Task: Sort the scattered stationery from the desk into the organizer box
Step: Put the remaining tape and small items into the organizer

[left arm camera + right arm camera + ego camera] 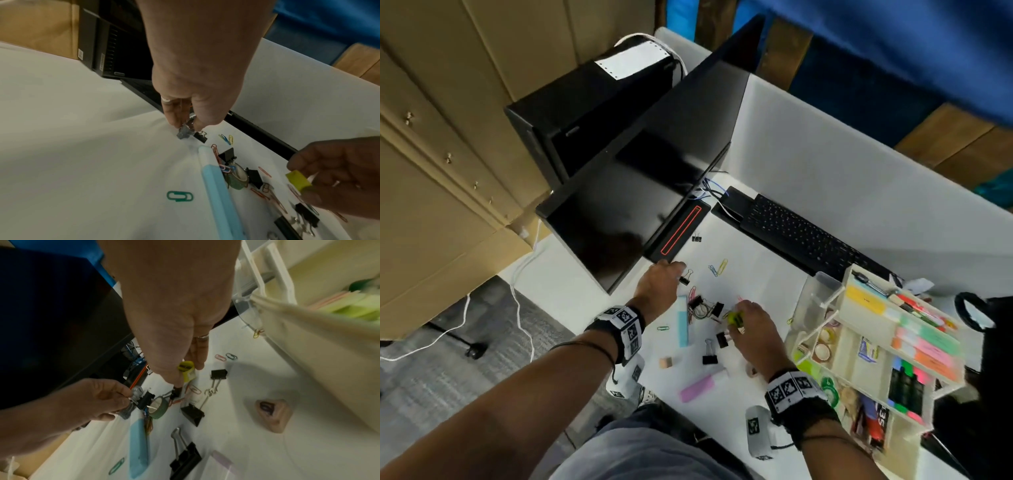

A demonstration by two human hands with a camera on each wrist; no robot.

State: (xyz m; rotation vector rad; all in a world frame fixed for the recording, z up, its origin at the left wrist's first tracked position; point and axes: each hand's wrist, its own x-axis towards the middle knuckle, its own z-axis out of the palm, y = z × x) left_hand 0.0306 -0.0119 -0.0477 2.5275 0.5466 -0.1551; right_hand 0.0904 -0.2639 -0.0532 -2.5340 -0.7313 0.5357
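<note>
My left hand (677, 274) reaches to the far side of the clutter, and its thumb and finger pinch a small grey object (182, 131) just above the desk, beside a black binder clip (200, 137). In the right wrist view the same grey object (134, 395) shows in that hand. My right hand (738, 322) hovers over the pile and holds a yellow sharpener (186, 369) between thumb and fingers; the sharpener (298, 181) also shows in the left wrist view. The white organizer box (840, 301) stands to the right, holding sticky notes, markers and tape rolls.
Loose on the white desk lie a light blue bar (683, 323), a pink marker (698, 387), a tan eraser (665, 362), a green tape roll (158, 408), black binder clips (709, 354) and coloured paper clips (719, 267). A monitor (647, 185) and keyboard (801, 233) stand behind.
</note>
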